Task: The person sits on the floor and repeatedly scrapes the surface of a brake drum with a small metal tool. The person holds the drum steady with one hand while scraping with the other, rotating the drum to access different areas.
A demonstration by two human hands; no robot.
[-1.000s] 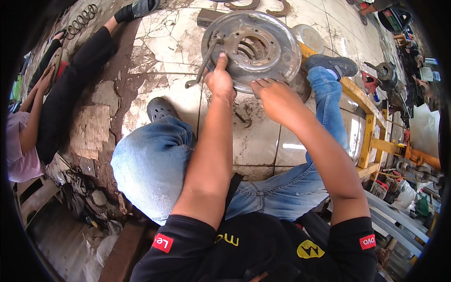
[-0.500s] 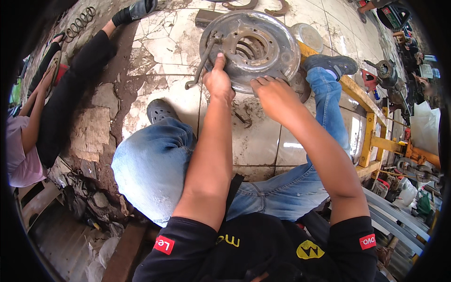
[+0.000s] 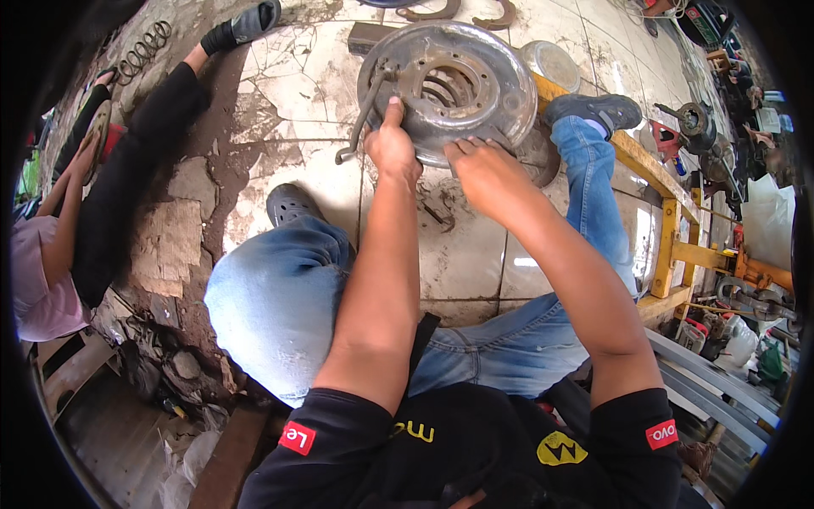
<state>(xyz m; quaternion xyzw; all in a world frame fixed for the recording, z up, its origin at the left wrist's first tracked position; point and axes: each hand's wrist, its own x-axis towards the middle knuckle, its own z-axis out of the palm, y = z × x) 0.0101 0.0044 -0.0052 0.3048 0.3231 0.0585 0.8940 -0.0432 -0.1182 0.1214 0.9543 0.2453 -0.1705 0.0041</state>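
Note:
A round, greasy metal brake backing plate (image 3: 403, 64) with a large central hole and small bolt holes is held tilted above the tiled floor. A bent metal rod (image 3: 363, 119) sticks out from its left side. My left hand (image 3: 393, 148) grips the plate's lower left edge, thumb on the face and the other fingers hidden beneath. At the near right rim my right hand (image 3: 487, 170) is closed, fingers bent and pressed against the plate. A dark, flat edge shows by those fingers; what it is I cannot make out.
A round metal lid-like disc (image 3: 551, 66) and curved brake shoes (image 3: 432, 10) lie beyond the plate. A yellow metal frame (image 3: 670, 246) stands at the right. On the left, another person's leg (image 3: 140, 174) stretches out near a coil spring (image 3: 144, 53). Cluttered parts line the far right.
My right hand has shifted slightly left along the plate's rim. My left hand keeps its grip, and the plate has barely moved.

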